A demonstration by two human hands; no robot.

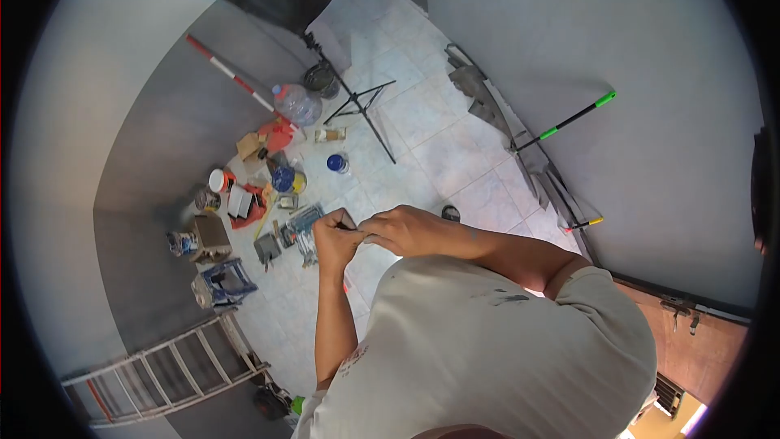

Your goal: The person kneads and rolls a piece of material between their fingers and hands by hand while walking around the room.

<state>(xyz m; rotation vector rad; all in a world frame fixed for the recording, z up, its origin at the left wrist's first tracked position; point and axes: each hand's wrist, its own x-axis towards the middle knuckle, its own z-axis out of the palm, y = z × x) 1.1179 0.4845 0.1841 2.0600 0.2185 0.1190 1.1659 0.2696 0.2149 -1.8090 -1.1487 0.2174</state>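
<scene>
My left hand [335,240] is raised in front of my chest, its fingers curled closed. Beside it, my right hand [394,230] reaches across with thumb and fingers pinched together, the fingertips meeting the left hand. Something small may lie between them, but it is too small and hidden to name. My pale T-shirt [504,341] has dark smudges on the front. Below the hands, on the tiled floor [439,138], lie trowel-like tools [266,248] and clear plastic packaging [305,223].
A ladder [166,366] leans at lower left. Paint buckets [284,179], a large water bottle [296,104] and a cardboard box [210,240] stand along the left wall. A lamp stand [355,99] is ahead. Green-ended poles [569,120] and crumpled grey sheeting [487,102] line the right wall.
</scene>
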